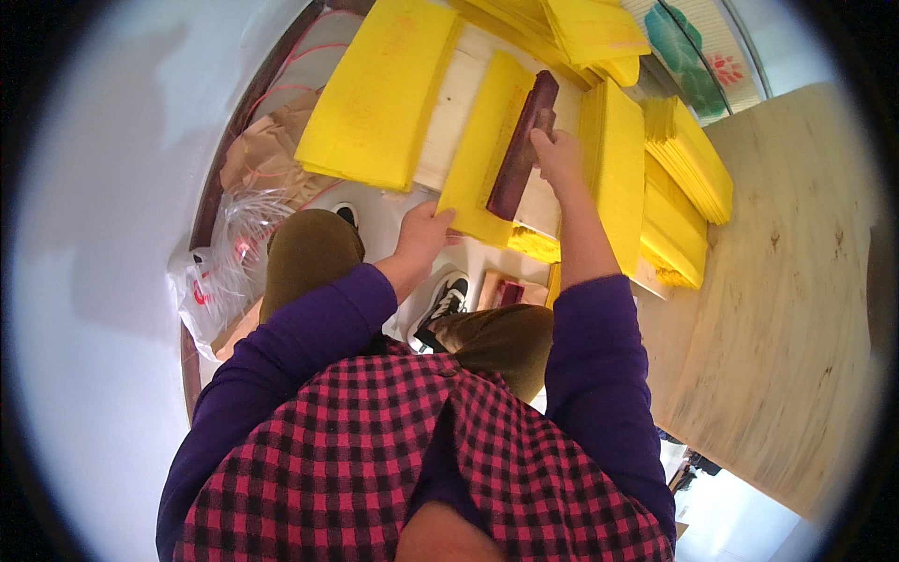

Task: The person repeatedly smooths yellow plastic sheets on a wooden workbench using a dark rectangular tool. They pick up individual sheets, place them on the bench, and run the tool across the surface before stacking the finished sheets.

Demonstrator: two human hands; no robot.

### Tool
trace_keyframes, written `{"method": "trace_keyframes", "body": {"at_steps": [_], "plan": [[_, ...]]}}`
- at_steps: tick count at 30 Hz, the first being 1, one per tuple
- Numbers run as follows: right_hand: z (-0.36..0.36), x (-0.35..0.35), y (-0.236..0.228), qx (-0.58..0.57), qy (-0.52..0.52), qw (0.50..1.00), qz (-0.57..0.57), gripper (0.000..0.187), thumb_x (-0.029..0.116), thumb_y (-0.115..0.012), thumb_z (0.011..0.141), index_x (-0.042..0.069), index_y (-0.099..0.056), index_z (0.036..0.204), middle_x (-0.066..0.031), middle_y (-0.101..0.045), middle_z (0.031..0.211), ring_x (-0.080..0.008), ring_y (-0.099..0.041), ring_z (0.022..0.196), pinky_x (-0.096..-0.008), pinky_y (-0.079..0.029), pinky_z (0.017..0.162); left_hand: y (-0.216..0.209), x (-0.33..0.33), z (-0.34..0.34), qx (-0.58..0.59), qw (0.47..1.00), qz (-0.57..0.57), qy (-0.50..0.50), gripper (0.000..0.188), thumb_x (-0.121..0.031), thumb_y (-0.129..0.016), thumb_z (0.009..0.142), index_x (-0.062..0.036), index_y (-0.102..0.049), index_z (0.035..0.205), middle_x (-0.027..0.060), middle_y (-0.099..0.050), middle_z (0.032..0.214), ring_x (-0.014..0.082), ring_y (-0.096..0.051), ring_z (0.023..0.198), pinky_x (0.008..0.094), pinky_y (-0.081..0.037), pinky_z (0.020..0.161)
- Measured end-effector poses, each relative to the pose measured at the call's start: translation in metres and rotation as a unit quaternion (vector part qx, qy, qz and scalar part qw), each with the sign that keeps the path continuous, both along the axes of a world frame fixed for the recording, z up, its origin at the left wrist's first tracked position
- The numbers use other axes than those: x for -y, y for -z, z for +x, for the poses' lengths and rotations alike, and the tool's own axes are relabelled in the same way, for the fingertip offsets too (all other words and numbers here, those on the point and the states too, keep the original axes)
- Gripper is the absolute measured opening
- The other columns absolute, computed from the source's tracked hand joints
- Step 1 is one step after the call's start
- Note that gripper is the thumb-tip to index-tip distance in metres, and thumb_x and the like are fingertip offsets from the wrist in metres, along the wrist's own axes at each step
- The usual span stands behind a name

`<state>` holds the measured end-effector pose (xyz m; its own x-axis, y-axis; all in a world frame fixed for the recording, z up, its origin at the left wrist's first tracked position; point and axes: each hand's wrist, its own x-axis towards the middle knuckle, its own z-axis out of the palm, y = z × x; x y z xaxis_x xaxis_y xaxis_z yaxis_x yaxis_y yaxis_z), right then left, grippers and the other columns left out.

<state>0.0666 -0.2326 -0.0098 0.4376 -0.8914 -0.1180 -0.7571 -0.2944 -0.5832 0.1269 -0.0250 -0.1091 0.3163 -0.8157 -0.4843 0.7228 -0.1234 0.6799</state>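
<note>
Thin, limp yellow sheet (479, 155), best pinched at its near edge by left hand (423, 234); right hand (559, 157) fingers clamped on stiff dark block (523, 145).

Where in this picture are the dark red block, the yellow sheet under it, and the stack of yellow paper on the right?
dark red block (521, 150), head view, middle of its long face.
yellow sheet (478, 159), head view, bare left half.
stack of yellow paper (698, 169), head view, top surface.
</note>
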Motion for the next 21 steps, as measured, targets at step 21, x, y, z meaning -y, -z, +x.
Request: {"method": "trace_keyframes", "body": {"at_steps": [21], "plan": [[-0.138,-0.122,-0.056,0.301,0.132,0.942,0.067,0.018,0.016,-0.058,0.084,0.000,-0.058,0.077,-0.0010,-0.055,0.061,-0.0059,-0.048,0.049,-0.0208,-0.037,0.045,-0.026,0.010,0.019,0.061,0.996,0.011,0.059,0.025,-0.018,-0.045,0.089,-0.0004,-0.052,0.106,0.0102,-0.059,0.101,0.0198,-0.060,0.088,0.0334,-0.051,0.075]]}}
